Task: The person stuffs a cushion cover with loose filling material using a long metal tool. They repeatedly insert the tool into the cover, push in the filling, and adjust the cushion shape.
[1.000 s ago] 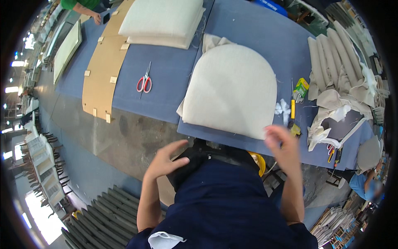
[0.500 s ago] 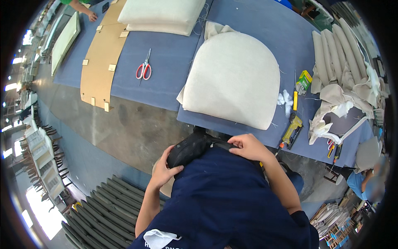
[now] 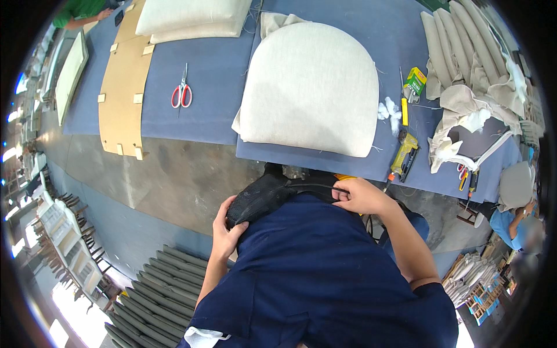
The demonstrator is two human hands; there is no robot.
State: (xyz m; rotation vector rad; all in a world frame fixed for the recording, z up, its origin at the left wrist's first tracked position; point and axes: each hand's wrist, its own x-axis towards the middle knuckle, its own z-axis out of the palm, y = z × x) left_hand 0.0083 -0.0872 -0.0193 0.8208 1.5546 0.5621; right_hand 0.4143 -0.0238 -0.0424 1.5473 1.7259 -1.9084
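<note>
A black mesh-textured pouch (image 3: 258,200) sits against my waist, in front of my dark blue shirt. My left hand (image 3: 227,227) holds the pouch's left end, thumb on top and fingers round the outer side. A thin black strap or cord (image 3: 316,186) runs from the pouch to the right. My right hand (image 3: 361,196) pinches that strap's far end. Just beyond, on the blue table, lies a rounded cream upholstered cushion (image 3: 310,87). Whatever is inside the pouch is hidden.
Red-handled scissors (image 3: 181,94) and a tan curved board (image 3: 122,87) lie to the left. Right of the cushion are a yellow-green power tool (image 3: 403,155), a screwdriver (image 3: 404,110) and a green box (image 3: 414,84). Dark green padded pieces (image 3: 168,284) stand lower left. A co-worker's hand (image 3: 104,14) rests far left.
My right hand has drawn the strap to the right, away from the pouch. My left hand keeps its grip. The table has shifted slightly up and left in view.
</note>
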